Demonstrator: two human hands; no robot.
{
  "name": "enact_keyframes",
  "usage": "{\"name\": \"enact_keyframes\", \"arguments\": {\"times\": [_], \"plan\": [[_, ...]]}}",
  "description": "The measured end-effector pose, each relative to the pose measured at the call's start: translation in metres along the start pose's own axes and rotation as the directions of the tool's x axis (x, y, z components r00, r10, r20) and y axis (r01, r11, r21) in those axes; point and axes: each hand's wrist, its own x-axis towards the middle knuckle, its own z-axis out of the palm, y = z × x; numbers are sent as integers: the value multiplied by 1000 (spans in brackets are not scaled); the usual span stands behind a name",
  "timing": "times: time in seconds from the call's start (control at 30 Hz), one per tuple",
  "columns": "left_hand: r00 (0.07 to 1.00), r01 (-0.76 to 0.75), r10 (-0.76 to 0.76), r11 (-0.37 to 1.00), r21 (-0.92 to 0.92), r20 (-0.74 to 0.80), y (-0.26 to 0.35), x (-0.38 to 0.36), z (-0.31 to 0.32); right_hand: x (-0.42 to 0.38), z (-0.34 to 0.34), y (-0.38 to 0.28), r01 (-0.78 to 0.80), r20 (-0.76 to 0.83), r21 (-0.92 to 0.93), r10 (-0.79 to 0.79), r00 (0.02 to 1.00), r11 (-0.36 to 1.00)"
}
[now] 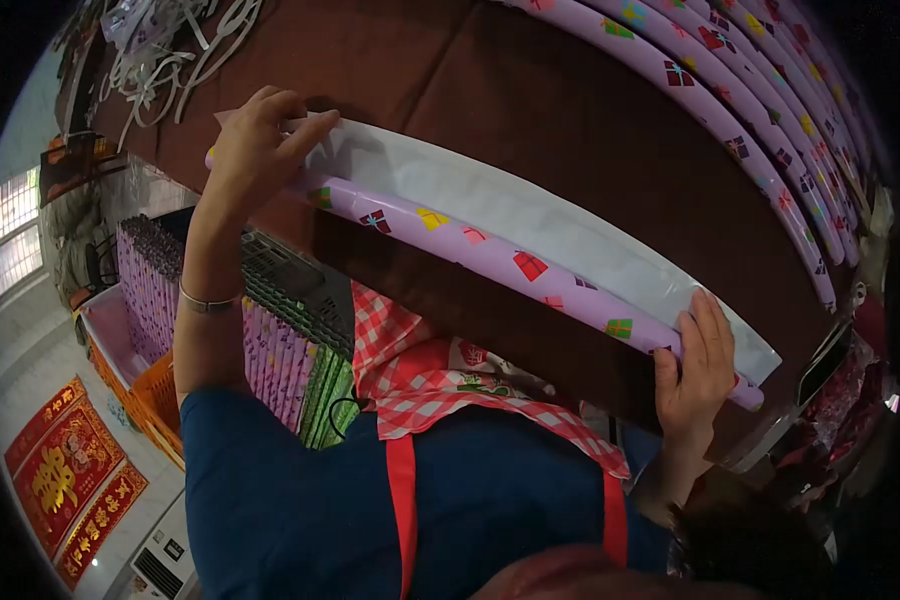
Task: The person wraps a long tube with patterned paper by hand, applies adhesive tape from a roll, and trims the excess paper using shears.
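A roll of lilac wrapping paper (480,243) printed with small gift boxes lies across the table in front of me. Its loose flap, white on the inside (530,210), is spread along the far side of the roll. Around the left end of the roll curls my left hand (260,150), the thumb stretched along the white flap. Near the right end, my right hand (697,350) has its fingers over the white side and its thumb on the printed roll. Both palms are hidden.
The brown tabletop (530,110) carries several finished lilac rolls (690,75) at the far right. White ribbon-like strips (195,70) lie at the far left. Below the left side, an orange crate (155,400) stands by packed lilac and green rolls (270,350).
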Motion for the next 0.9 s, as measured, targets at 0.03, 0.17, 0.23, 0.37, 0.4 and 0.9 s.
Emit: {"name": "enact_keyframes", "arguments": {"times": [0.03, 0.17, 0.23, 0.37, 0.4, 0.9], "plan": [[1000, 2, -2, 1000, 2, -2, 1, 0, 0, 0, 0, 0, 3, -1, 2, -3, 1000, 1000], [1000, 7, -6, 997, 83, -9, 7, 0, 0, -1, 1, 2, 17, 1, -7, -17, 1000, 1000], [1000, 11, -10, 996, 92, -8, 10, -1, 0, -1, 0, 2, 20, 5, -11, -20, 1000, 1000], [999, -26, 32, 989, 144, -34, 10, -2, 1, -1, 1, 1, 6, 8, -11, -6, 1000, 1000], [999, -31, 35, 989, 143, -29, 9, -2, 0, -2, 0, 1, 3, 9, -12, -3, 1000, 1000], [990, -86, 109, 972, 218, -93, 10, -5, 9, 0, -1, 0, 12, 16, -13, -12, 1000, 1000]]}}
